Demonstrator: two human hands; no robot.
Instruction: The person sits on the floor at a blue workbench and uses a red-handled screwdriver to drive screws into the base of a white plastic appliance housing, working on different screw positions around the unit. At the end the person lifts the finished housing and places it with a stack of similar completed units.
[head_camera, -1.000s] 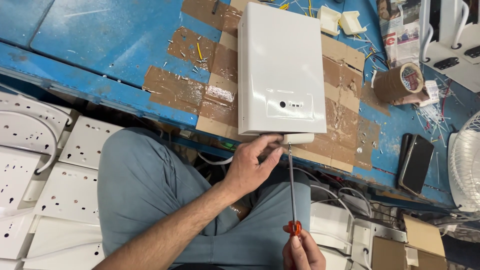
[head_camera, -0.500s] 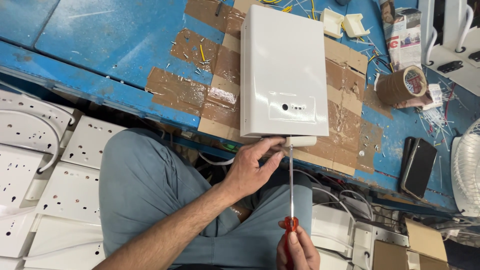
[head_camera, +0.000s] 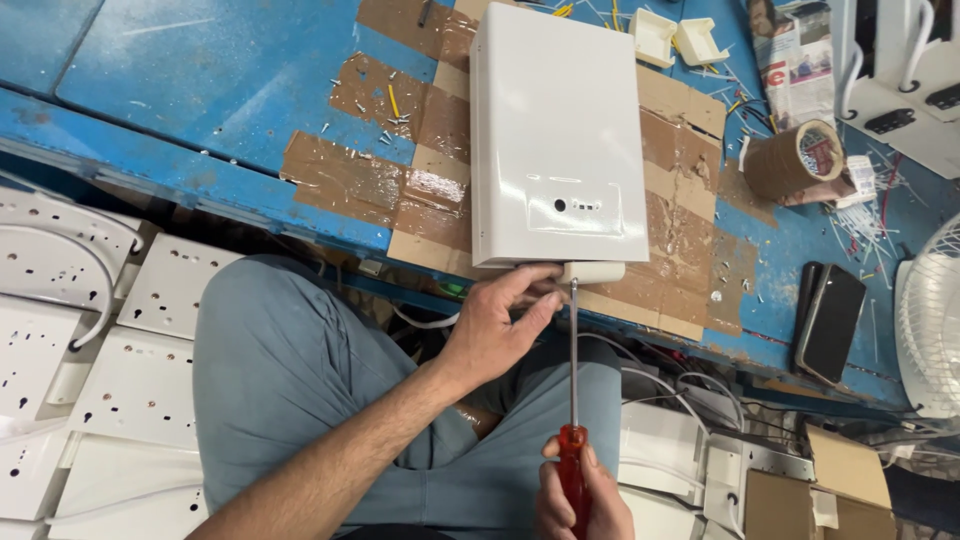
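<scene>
Blue workbench patched with cardboard; on it a white casing, tape roll, black phone.
</scene>
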